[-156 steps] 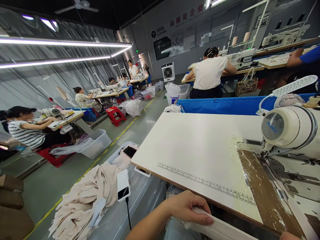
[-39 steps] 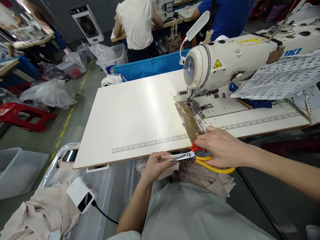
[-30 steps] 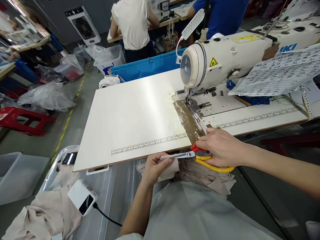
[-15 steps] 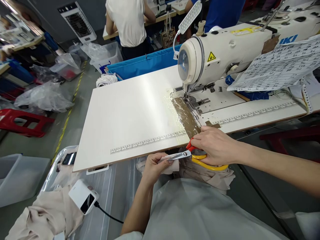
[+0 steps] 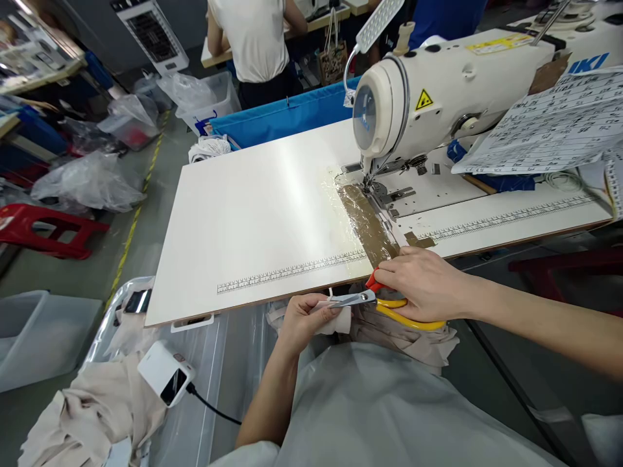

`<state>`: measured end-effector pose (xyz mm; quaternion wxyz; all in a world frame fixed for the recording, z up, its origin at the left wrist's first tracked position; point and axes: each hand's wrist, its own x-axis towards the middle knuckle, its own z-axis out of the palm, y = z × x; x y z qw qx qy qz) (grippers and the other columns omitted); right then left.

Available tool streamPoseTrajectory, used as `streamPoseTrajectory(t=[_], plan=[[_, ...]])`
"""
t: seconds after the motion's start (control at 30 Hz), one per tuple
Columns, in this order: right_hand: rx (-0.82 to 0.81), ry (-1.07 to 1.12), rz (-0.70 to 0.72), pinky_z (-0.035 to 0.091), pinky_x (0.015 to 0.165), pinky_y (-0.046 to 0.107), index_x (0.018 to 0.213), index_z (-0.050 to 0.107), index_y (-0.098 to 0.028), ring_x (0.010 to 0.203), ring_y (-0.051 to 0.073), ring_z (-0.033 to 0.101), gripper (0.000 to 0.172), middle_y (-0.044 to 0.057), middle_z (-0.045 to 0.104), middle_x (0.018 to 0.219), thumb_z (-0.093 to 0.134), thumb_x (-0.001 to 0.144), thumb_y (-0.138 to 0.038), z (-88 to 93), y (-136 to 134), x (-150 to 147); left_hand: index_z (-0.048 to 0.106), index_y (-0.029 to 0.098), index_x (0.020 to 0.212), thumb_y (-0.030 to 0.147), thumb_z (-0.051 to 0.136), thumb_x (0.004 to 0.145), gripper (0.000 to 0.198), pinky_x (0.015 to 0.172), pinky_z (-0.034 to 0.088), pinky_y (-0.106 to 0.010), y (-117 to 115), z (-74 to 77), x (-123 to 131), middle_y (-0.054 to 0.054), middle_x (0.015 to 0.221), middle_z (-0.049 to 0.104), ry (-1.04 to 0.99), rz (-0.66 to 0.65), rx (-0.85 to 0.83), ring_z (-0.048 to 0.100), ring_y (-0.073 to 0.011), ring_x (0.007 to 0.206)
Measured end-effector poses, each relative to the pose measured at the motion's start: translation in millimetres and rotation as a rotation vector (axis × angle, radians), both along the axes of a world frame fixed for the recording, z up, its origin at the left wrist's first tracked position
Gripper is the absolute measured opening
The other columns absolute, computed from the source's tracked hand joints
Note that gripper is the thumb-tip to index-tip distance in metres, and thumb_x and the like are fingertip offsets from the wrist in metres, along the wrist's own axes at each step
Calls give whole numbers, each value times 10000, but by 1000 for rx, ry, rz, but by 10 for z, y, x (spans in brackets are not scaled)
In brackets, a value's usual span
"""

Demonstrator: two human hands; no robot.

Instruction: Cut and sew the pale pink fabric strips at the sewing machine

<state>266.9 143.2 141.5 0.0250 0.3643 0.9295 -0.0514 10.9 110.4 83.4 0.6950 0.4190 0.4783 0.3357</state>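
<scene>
First, at the front edge: grey garment (image 5: 374,408), worn, spread across the bottom of the view. Beige bundle (image 5: 403,334), crumpled, between garment and table edge. Left hand (image 5: 302,321), thumb and fingers pinched together on a pale cloth (image 5: 339,322), which hangs folded just off the table's near edge. Right hand (image 5: 423,285), curled round the handles of one pair of scissors (image 5: 366,296), red and yellow loops, steel blades pointing to the left hand; tips lie at the cloth, their exact contact hard to make out.

To the left: clear bin (image 5: 207,395), bearing beige fabric (image 5: 97,408), a white device (image 5: 165,375) with black cord (image 5: 217,414), and, farther back, a phone (image 5: 138,301), partly under the table corner.

Next: white table (image 5: 253,214), with printed ruler (image 5: 292,272) along the near edge and brown tape (image 5: 367,224) beside the needle plate. Sewing machine (image 5: 452,91), on the right half; printed sheet (image 5: 545,123) leaning in front of it; lamp (image 5: 379,26) at its head.

Beyond: blue trough (image 5: 292,113) along the far edge; red stool (image 5: 48,230) and plastic bags (image 5: 90,181) on the floor at left; person in white (image 5: 250,39), back turned; air cooler (image 5: 153,35).
</scene>
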Motion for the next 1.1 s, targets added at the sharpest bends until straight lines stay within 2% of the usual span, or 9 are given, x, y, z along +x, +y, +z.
streamPoseTrajectory(t=[0.27,0.4,0.67,0.9,1.1], plan=[[-12,-6,4,268,668,316,800,600,-161,582,168,508,181,28,621,725,615,862,-330,7,39,-129,761,135,690,510,886,589,408,548,351,-227,-2,32,31,-30,622,605,-31,3,-34,477,-111,580],[-49,-46,-3,260,635,309,740,586,-165,549,160,484,224,23,620,676,616,882,-335,-19,42,-102,760,126,700,515,873,612,415,533,358,-228,1,48,38,-37,616,607,-39,-13,-62,481,-113,567],[-152,19,-36,274,659,306,827,616,-166,581,176,517,217,22,630,733,586,890,-371,24,40,-73,750,122,665,521,884,574,431,531,352,-233,29,43,46,-38,601,611,-23,-10,-65,483,-117,558],[-143,15,-44,283,665,307,805,605,-168,563,164,474,286,18,621,729,603,915,-432,-5,35,-129,730,120,646,507,892,552,430,535,356,-236,36,65,71,-33,596,608,-21,-20,-84,489,-119,556],[-143,-63,-56,263,632,295,754,600,-173,573,169,480,248,14,617,697,628,902,-370,-31,46,-122,739,114,674,510,892,566,438,530,364,-235,37,74,103,-38,599,615,-19,-42,-108,495,-118,549]])
